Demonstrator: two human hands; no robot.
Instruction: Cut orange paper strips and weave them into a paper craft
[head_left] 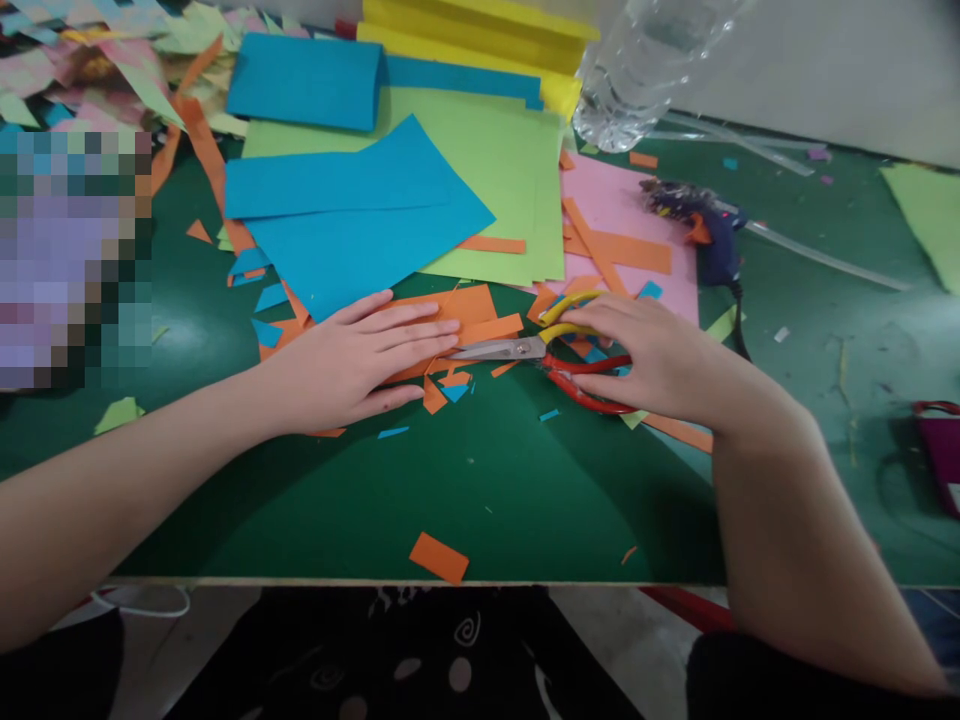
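My left hand (367, 360) lies flat with its fingers stretched over orange paper (469, 303) on the green table. In my right hand (637, 345) is a pair of scissors (523, 348) with one yellow and one red handle. Their blades point left and look nearly closed; the tips reach the fingertips of my left hand, over the orange paper. Small orange and blue scraps (455, 390) are scattered just below the blades. Beyond my left hand rests a folded sheet of blue paper (352, 220), overlapping light green sheets (510, 190).
A dark blue glue gun (716, 235) lies at the right near pink paper (622, 195), with a clear glue stick in it. Behind stands a clear plastic bottle (626, 80) beside yellow paper (480, 40). Paper strips (135, 70) pile up at the far left.
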